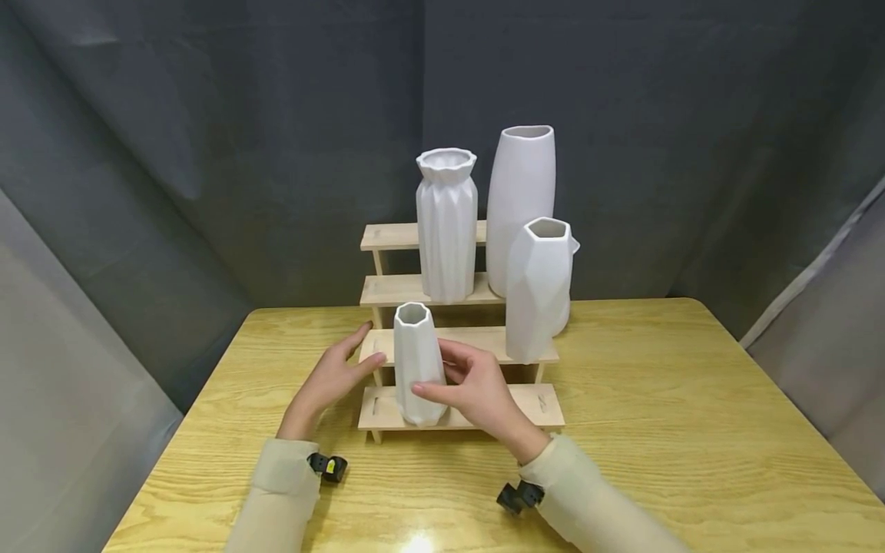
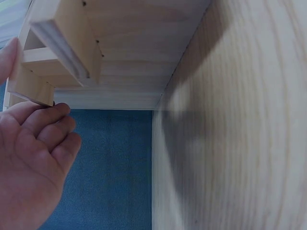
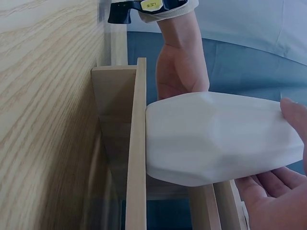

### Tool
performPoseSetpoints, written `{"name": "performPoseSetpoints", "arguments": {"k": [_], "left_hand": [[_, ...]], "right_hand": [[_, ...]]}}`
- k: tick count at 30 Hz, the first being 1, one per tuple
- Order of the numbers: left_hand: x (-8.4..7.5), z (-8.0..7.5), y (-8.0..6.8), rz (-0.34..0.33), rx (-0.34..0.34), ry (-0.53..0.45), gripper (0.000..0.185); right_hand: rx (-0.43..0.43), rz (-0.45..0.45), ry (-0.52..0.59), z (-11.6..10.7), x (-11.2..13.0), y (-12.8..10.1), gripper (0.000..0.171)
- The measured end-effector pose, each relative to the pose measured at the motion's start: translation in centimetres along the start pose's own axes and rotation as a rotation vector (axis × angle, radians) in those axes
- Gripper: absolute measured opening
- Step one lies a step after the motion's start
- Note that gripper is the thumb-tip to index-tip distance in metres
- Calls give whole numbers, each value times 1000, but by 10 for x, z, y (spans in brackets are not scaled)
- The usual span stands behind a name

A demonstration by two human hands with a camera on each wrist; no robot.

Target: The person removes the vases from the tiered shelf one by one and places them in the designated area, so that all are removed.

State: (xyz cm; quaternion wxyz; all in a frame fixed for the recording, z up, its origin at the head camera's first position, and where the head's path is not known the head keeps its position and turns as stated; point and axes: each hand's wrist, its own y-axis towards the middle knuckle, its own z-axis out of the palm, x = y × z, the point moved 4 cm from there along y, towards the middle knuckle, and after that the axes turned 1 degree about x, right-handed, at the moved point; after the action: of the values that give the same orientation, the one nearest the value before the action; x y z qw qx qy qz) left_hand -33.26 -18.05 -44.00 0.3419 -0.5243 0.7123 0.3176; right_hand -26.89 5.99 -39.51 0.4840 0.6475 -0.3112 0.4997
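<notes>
A small white faceted vase [image 1: 418, 369] stands upright on the lowest step of a wooden stepped stand [image 1: 539, 405]. My right hand [image 1: 480, 388] holds this vase from the right, thumb on its front and fingers behind. In the right wrist view the vase base [image 3: 177, 139] touches the step. At the stand's left end, my left hand [image 1: 330, 382] grips the second step from the bottom. The left wrist view shows its curled fingers [image 2: 50, 120] under the step's end, with the thumb on the opposite side.
A fluted vase [image 1: 448, 230], a tall smooth vase [image 1: 522, 200] and an angular vase [image 1: 535, 299] stand higher on the stand. Another white object [image 1: 563, 319] is mostly hidden behind the angular one. The stand is on a wooden table [image 1: 664, 430], with dark cloth [image 1: 311, 153] behind.
</notes>
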Motion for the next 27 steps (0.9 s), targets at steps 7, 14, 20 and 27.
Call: {"name": "performPoseSetpoints", "arguments": {"k": [7,14,20,27], "left_hand": [[-1,0,1,6,6,-3,87],[-1,1,1,-3,10,2,87],[-2,0,0,-7,10,12,88],[-2,0,0,16,10,12,86]], "right_hand": [[3,-8,-9,0,6,1,61],[17,0,14,-2,9,-4,62],[26,6,43,-5,15,-10,62],[9,3,-14,-13,21,-19,62]]}}
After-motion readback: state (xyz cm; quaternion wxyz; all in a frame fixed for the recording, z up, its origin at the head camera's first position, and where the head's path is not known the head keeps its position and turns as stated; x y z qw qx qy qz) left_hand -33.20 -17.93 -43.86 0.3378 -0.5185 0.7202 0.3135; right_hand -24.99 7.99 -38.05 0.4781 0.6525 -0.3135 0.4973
